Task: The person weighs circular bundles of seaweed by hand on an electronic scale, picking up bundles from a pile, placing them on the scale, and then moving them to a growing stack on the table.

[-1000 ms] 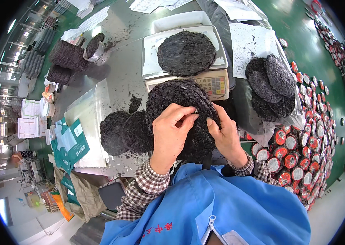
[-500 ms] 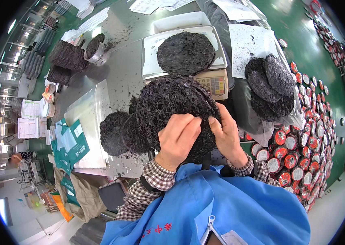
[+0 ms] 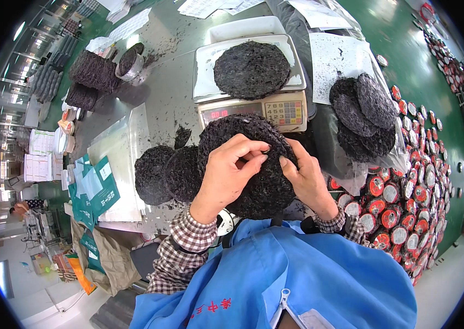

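Note:
A round, dark cake of dried seaweed (image 3: 262,192) is held up in front of me, tilted. Its right edge is gripped by my right hand (image 3: 313,183), thumb on the near face and fingers behind. On that same face, the thumb and forefinger of my left hand (image 3: 222,172) are pinched together; what they hold, if anything, is too small to make out. Just beyond, another seaweed cake (image 3: 252,70) lies on the white pan of a digital scale (image 3: 292,112) with a lit red display. Smaller seaweed cakes (image 3: 158,174) lie on the table at left.
Stacked seaweed rolls (image 3: 93,71) and a metal ring (image 3: 129,68) stand at the far left of the metal table (image 3: 174,71). Green packets (image 3: 103,192) lie at its left edge. More seaweed cakes (image 3: 361,109) rest on plastic at right, beside heaped red-and-white round packages (image 3: 391,214).
The held seaweed cake has come nearer to me and turned slightly, uncovering the scale's display. My left hand has shifted up a little, and its fingers have changed from a tighter curl to a pinch.

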`<state>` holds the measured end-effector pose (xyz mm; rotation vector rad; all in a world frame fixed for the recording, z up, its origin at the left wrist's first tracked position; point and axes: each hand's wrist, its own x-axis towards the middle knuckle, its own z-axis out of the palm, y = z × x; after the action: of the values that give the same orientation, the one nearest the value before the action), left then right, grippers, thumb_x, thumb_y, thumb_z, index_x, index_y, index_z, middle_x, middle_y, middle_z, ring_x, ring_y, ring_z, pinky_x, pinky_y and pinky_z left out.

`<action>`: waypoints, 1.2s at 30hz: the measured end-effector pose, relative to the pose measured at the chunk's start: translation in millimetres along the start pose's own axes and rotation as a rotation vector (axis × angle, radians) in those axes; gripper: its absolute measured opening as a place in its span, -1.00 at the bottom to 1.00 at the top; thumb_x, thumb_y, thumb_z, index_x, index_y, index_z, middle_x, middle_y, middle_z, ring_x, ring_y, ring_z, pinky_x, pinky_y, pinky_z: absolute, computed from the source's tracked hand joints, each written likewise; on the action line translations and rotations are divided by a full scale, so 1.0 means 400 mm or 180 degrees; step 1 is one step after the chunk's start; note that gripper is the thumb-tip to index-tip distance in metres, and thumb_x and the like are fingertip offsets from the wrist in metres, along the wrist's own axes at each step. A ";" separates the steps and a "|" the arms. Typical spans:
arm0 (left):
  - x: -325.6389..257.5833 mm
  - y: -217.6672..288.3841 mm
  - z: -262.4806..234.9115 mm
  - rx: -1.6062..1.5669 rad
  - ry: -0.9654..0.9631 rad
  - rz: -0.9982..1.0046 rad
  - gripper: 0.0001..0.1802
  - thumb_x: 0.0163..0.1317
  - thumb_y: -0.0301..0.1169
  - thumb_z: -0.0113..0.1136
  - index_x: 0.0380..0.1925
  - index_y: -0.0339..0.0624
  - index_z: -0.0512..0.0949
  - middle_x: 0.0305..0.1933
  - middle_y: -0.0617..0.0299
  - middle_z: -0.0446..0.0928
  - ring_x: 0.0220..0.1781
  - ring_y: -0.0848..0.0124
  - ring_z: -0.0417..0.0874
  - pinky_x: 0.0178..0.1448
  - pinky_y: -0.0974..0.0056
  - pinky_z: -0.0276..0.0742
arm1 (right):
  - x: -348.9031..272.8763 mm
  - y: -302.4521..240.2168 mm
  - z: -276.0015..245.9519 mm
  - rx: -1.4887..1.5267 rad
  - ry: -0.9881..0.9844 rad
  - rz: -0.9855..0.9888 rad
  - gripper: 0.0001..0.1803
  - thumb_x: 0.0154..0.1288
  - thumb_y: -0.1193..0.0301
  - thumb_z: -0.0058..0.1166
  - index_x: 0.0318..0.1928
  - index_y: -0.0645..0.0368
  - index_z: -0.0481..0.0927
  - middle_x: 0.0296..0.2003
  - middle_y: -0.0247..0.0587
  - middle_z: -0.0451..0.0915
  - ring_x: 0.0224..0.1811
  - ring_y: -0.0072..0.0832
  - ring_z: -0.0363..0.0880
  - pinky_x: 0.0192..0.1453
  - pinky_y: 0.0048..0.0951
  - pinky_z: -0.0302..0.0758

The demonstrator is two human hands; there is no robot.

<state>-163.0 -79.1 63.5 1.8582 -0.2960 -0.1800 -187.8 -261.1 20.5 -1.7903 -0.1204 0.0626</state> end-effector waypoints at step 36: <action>0.044 -0.109 -0.105 -0.1088 -0.0172 -0.0623 -0.31 0.35 -0.32 0.21 0.41 -0.28 0.19 0.35 0.18 0.34 0.33 0.39 0.35 0.44 0.27 0.17 | 0.012 0.122 -0.102 0.2689 0.0417 0.0662 -0.60 0.51 0.37 -0.13 0.23 0.35 0.40 0.06 -0.27 0.57 0.03 -0.60 0.53 0.14 -0.55 0.46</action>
<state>-130.0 -33.5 35.1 1.5422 -0.1105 -0.3911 -176.3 -310.6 -18.1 -0.9523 0.1701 0.1236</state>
